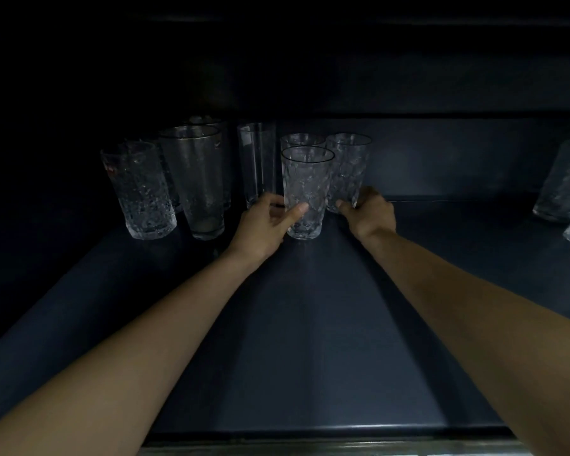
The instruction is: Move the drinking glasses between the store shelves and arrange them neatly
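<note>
Dark blue shelving filled the view, and every glass stood upright in dim light on the wide shelf (310, 324). We saw the front patterned glass (305, 189) toward the back of the shelf, near the middle, resting on its base. Our left hand (264, 227) gripped it low from its 9 o'clock side, with the thumb across the near face and the fingers curled behind.

At its 1 o'clock, just beside it, stood the second patterned glass (348, 166). Our right hand (371, 215) held that one near the base, thumb on the near side and fingers wrapped round the far side. A third patterned glass (301, 139) sat at 12 o'clock behind the front one, mostly hidden, with little more than its rim showing.

At 10 o'clock rose a tall plain glass (255, 159), close to our left fingers; whether they touched it we could not tell. Farther out at 9 o'clock stood a wide smooth tumbler (198, 179), and beyond it a pebbled glass (142, 195) bearing a small red mark. Well apart at 3 o'clock, by the edge of the view, a few more glasses (563, 185) stood, too blurred to count.
</note>
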`<state>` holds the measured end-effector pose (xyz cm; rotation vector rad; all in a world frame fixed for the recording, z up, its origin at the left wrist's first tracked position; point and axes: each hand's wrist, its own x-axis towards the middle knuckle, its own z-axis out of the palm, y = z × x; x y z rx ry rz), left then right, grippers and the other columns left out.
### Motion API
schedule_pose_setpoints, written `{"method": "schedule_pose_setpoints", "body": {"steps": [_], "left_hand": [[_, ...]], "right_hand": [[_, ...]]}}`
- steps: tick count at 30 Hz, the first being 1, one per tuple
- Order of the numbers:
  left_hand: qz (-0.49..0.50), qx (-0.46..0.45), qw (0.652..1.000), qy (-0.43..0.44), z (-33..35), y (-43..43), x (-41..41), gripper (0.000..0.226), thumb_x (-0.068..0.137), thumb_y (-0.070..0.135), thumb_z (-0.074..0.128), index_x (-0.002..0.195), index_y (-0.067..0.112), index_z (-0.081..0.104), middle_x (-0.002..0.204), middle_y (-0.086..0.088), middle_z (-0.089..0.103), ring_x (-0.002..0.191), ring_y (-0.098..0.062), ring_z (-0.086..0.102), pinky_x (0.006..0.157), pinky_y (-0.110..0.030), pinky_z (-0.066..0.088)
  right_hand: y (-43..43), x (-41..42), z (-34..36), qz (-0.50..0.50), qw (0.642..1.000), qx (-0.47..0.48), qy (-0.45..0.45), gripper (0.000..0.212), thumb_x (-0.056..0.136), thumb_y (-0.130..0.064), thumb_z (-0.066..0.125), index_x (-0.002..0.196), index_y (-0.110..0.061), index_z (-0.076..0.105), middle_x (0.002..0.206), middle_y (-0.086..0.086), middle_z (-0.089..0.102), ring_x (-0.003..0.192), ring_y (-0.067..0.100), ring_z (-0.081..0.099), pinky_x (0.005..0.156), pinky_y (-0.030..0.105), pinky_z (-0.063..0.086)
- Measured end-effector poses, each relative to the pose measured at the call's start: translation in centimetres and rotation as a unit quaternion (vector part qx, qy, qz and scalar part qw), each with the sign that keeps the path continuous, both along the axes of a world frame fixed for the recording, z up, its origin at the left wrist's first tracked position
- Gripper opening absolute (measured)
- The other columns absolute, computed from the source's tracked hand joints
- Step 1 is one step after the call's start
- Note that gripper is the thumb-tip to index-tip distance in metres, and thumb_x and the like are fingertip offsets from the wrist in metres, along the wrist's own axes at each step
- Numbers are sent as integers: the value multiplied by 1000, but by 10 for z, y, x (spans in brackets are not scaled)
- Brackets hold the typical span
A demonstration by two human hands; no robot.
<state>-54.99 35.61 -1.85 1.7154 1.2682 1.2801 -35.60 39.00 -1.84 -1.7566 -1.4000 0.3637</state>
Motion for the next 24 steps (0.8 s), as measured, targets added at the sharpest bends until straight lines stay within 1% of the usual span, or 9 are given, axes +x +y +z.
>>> {"method": "schedule_pose_setpoints", "body": {"steps": [4,6,8,10,14,16,18,21,24], "left_hand": [[-8,-11,1000,-1,4,-7,-1,33,85,41,72,106,21,55,96,10,62,86,2,62,60,-15,51],[-14,-23,1000,-1,5,-10,-2,34,84,39,75,106,20,57,99,8,63,88,0,63,67,-15,54],[-19,-35,999,15,6,-14,-6,41,81,39,77,111,18,60,106,5,64,96,-6,64,80,-18,53],[-34,-48,997,44,6,-22,-11,52,81,38,78,123,12,60,116,4,65,106,-9,63,87,-15,47],[-67,-64,991,95,5,-49,-21,52,89,22,72,137,14,54,136,-1,58,125,-12,53,106,-24,39],[-78,-83,986,119,4,-62,-28,52,91,23,70,139,17,53,143,-1,54,132,-16,49,111,-28,37],[-86,-102,980,145,6,-76,-34,46,91,27,69,135,19,57,139,1,57,130,-15,51,108,-25,37],[-98,-113,977,155,13,-107,-37,28,92,25,69,119,18,67,119,5,64,118,-10,57,104,-23,41],[-99,-92,985,107,21,-144,-31,8,91,18,69,99,17,71,101,4,70,99,-10,64,91,-15,47]], "right_hand": [[-3,1,1,6,1000,-5,6,48,91,-41,66,126,-10,59,121,11,67,115,31,61,90,31,51],[-8,3,3,-3,1000,-6,15,47,90,-41,67,124,-8,59,120,10,67,113,29,61,83,26,47],[-19,3,7,-26,999,-5,40,47,92,-36,66,125,-4,55,122,14,64,113,30,60,88,30,50],[-33,3,10,-33,999,-9,41,43,95,-32,63,126,-4,54,123,16,63,115,32,59,93,32,50],[-71,4,12,2,999,-49,-19,34,96,-23,56,125,-7,55,120,15,63,115,33,58,90,30,49],[-97,3,13,35,995,-75,-49,40,95,-25,58,133,-12,56,130,10,60,122,30,54,100,31,46],[-127,1,17,60,993,-98,-29,41,94,-29,62,134,-16,58,134,4,59,124,23,52,103,26,42],[-176,7,25,87,988,-125,11,33,90,-35,70,120,-20,68,120,-4,65,110,11,57,90,17,38],[-227,20,31,70,990,-122,1,30,86,-38,74,111,-21,72,111,-7,70,110,11,62,92,21,43]]}}
